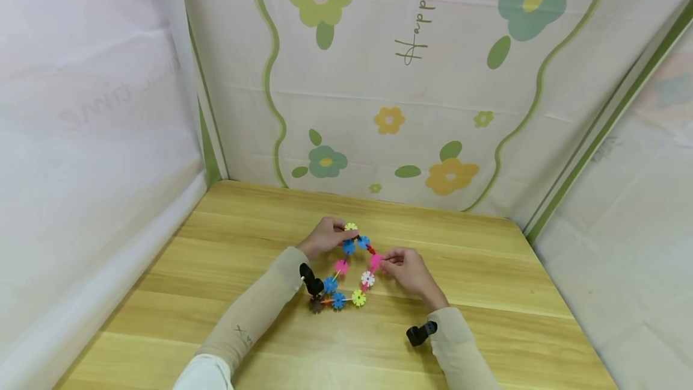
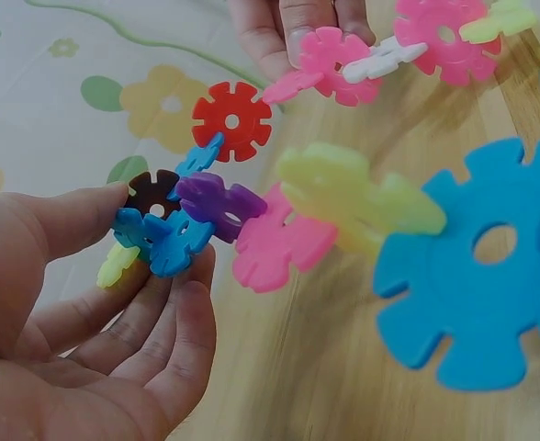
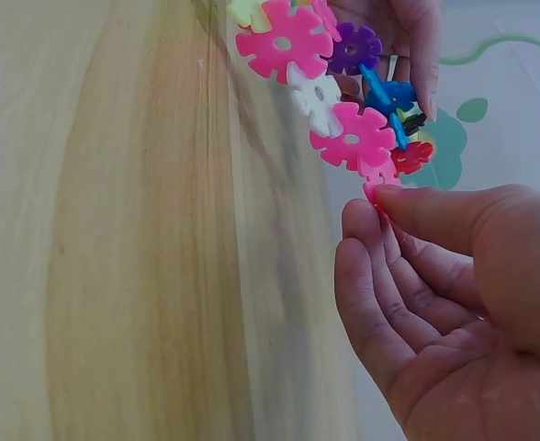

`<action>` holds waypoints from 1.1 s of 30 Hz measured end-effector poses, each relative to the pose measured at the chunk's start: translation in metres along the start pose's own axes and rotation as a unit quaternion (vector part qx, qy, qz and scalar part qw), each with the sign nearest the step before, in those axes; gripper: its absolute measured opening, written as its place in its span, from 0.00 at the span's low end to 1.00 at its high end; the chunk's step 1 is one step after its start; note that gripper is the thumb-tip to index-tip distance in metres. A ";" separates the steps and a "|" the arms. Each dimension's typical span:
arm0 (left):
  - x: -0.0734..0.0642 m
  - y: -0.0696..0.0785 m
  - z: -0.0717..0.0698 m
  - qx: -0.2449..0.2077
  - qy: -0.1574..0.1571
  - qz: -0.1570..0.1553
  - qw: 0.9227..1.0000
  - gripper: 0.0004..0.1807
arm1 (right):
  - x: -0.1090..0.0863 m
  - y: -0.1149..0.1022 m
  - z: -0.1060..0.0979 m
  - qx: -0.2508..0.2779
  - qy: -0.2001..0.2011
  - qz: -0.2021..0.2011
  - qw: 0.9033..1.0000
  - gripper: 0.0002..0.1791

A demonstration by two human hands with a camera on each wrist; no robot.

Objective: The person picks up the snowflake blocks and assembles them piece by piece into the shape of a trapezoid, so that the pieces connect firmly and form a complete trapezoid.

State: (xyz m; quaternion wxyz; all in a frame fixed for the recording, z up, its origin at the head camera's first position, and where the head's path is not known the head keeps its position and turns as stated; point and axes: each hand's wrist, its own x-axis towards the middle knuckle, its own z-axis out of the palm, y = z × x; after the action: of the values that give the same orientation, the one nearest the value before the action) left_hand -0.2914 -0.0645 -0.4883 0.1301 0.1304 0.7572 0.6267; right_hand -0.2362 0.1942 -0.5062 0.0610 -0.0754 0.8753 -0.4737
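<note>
A loop of interlocking plastic snowflake discs [image 1: 338, 300] in blue, pink, yellow, white, red and other colours is held between both hands. My left hand [image 1: 325, 237] pinches the far end, where a black disc [image 2: 152, 192] and blue discs [image 2: 180, 248] cluster with a yellow one. On the right side of the loop, my right hand [image 1: 408, 269] pinches a pink disc [image 3: 381, 175] between thumb and index finger. The red disc [image 2: 231, 121] lies along the stretch between the two hands. A brown disc [image 1: 316, 304] is at the loop's near left corner, partly behind the left wrist camera.
The wooden table [image 1: 260, 348] lies under both arms. White printed cloth [image 1: 335, 77] with flowers hangs at the table's back edge, and more cloth walls [image 1: 97, 137] stand at both sides. Each wrist wears a small black camera [image 1: 421, 333].
</note>
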 end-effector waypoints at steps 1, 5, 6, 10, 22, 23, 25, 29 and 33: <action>0.000 0.000 0.000 0.001 0.000 0.001 1.000 0.31 | 0.000 -0.001 0.000 0.000 0.001 0.002 1.000 0.04; 0.000 0.000 -0.001 0.015 0.000 0.002 1.000 0.28 | -0.001 -0.002 0.000 0.002 0.001 0.001 1.000 0.04; 0.000 -0.001 -0.001 0.019 -0.001 0.002 1.000 0.27 | -0.001 -0.002 0.000 0.002 0.001 0.001 1.000 0.04; 0.002 -0.002 -0.001 0.028 -0.013 0.002 1.000 0.18 | -0.002 -0.002 -0.002 0.001 -0.006 -0.005 1.000 0.04; 0.001 0.011 -0.013 0.038 -0.105 0.014 0.994 0.15 | 0.000 -0.024 -0.027 -0.021 -0.024 -0.076 0.997 0.06; 0.000 0.013 -0.014 0.050 -0.113 0.020 0.992 0.15 | 0.001 -0.027 -0.030 -0.028 -0.026 -0.083 0.996 0.06; -0.002 0.016 -0.015 0.067 -0.130 0.035 0.989 0.14 | 0.002 -0.034 -0.034 -0.043 -0.030 -0.098 0.994 0.05; -0.006 0.020 -0.014 0.082 -0.157 0.050 0.983 0.14 | 0.005 -0.050 -0.041 -0.085 -0.042 -0.128 0.987 0.05; -0.009 0.021 -0.010 0.094 -0.174 0.075 0.977 0.16 | 0.005 -0.067 -0.043 -0.128 -0.055 -0.158 0.978 0.05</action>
State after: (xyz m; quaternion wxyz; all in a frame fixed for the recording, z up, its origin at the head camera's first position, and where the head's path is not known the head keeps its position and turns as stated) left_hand -0.2865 -0.0733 -0.4650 0.1993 0.3059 0.7665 0.5283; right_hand -0.2434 0.1926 -0.4270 0.0236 -0.2455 0.9010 -0.3568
